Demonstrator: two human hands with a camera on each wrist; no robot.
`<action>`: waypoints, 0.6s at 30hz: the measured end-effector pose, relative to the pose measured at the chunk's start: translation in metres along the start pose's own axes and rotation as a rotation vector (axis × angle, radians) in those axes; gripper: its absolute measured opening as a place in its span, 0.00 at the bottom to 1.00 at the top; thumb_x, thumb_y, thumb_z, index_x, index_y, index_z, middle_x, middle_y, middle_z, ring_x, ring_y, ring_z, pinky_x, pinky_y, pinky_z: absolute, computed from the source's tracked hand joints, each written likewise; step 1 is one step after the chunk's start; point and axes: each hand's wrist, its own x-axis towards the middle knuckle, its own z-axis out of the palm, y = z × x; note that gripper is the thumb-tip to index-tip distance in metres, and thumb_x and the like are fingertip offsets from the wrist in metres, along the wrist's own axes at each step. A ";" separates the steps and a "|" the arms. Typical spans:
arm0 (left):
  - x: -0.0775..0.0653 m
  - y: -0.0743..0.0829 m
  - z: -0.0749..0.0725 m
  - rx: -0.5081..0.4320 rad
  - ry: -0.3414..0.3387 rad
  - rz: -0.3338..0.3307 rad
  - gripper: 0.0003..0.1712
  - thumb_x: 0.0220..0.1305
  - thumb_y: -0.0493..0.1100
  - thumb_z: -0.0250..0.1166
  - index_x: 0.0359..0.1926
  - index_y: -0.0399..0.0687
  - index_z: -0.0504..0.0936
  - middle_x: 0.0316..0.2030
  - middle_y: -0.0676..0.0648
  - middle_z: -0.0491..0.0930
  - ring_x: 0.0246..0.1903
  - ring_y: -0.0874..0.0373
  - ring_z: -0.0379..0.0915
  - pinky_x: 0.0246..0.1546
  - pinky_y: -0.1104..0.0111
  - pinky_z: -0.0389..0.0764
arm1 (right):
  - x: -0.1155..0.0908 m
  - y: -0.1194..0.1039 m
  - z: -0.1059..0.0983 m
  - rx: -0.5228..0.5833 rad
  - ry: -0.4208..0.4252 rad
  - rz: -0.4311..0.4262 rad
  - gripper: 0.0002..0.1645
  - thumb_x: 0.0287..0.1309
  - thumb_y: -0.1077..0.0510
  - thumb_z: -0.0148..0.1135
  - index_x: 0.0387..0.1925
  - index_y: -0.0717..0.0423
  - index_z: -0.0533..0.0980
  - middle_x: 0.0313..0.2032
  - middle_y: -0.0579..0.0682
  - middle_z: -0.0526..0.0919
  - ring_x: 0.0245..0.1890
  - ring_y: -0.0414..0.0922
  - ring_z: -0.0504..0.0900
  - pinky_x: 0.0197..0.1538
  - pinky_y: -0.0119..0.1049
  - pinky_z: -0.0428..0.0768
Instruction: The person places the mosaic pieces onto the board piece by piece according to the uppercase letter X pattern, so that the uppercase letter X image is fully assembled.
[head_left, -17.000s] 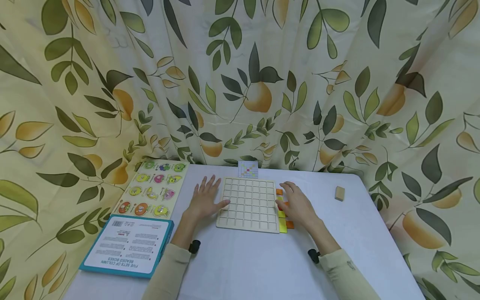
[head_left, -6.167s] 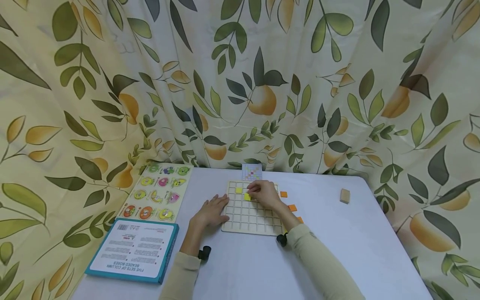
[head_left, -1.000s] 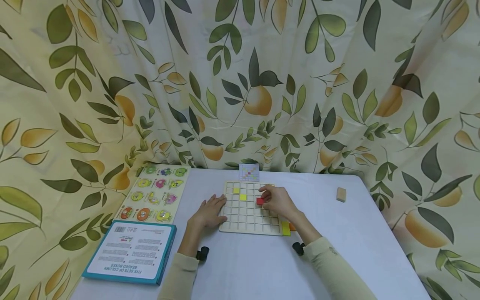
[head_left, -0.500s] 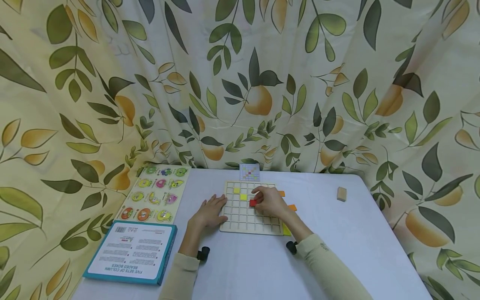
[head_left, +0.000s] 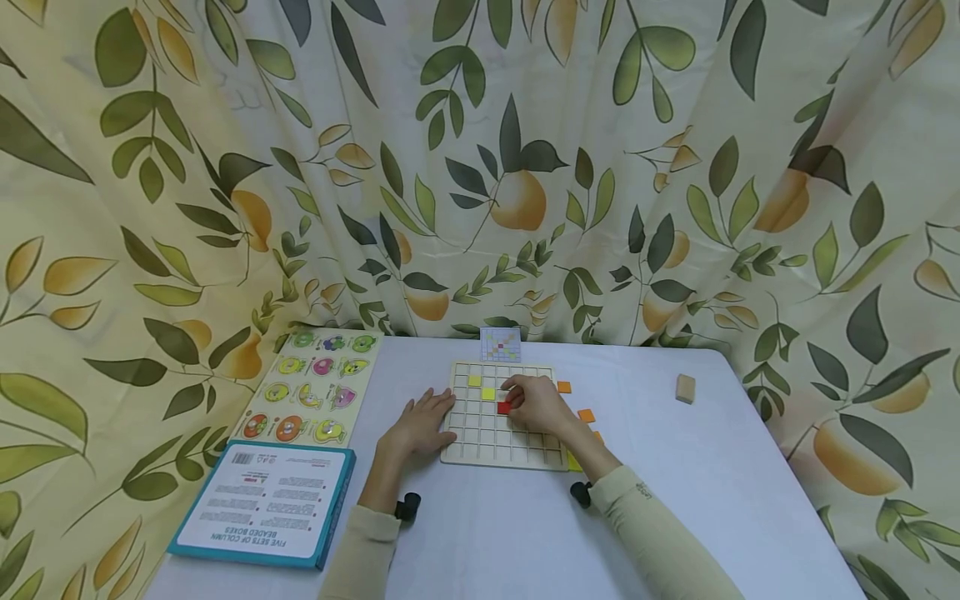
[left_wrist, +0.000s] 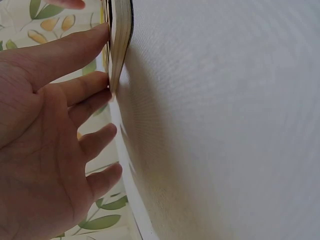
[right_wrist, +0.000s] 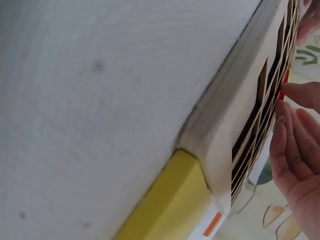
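Note:
A pale wooden grid board lies on the table, with two yellow tiles, one far-left tile and one diagonal neighbour, in its cells. My right hand pinches a red square tile between thumb and finger, low over the board's middle. The right wrist view shows the red tile at the fingertips, against the grid. My left hand rests along the board's left edge, fingers fairly straight; in the left wrist view, that hand's thumb touches the board's side.
Orange tiles and a yellow tile lie along the board's right side. Behind the board stands a small pattern card. A wooden block is farther right. A fruit picture sheet and blue box sit left.
The board was bare at first; two yellow tiles now sit in it. Over the last second my right hand has carried the red tile leftward to the board's middle. My left hand stays still.

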 end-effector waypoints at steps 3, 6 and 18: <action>0.000 0.000 0.000 -0.001 0.000 0.000 0.43 0.71 0.52 0.67 0.80 0.45 0.63 0.81 0.46 0.57 0.82 0.43 0.43 0.79 0.41 0.47 | 0.000 0.000 0.001 -0.002 0.001 -0.008 0.25 0.49 0.69 0.76 0.51 0.57 0.84 0.37 0.44 0.88 0.35 0.36 0.84 0.44 0.37 0.85; 0.000 0.001 0.001 0.001 0.000 -0.004 0.43 0.71 0.53 0.67 0.80 0.45 0.62 0.81 0.47 0.56 0.82 0.43 0.42 0.79 0.41 0.46 | 0.001 0.000 0.001 -0.004 0.003 -0.008 0.23 0.49 0.69 0.74 0.50 0.57 0.85 0.37 0.44 0.88 0.37 0.37 0.84 0.45 0.37 0.85; 0.000 0.002 0.000 -0.007 -0.006 -0.016 0.43 0.71 0.52 0.67 0.80 0.45 0.63 0.81 0.47 0.57 0.82 0.43 0.43 0.79 0.41 0.46 | -0.014 -0.004 -0.011 0.034 0.032 0.004 0.19 0.55 0.68 0.74 0.51 0.60 0.84 0.41 0.49 0.89 0.42 0.45 0.87 0.49 0.43 0.87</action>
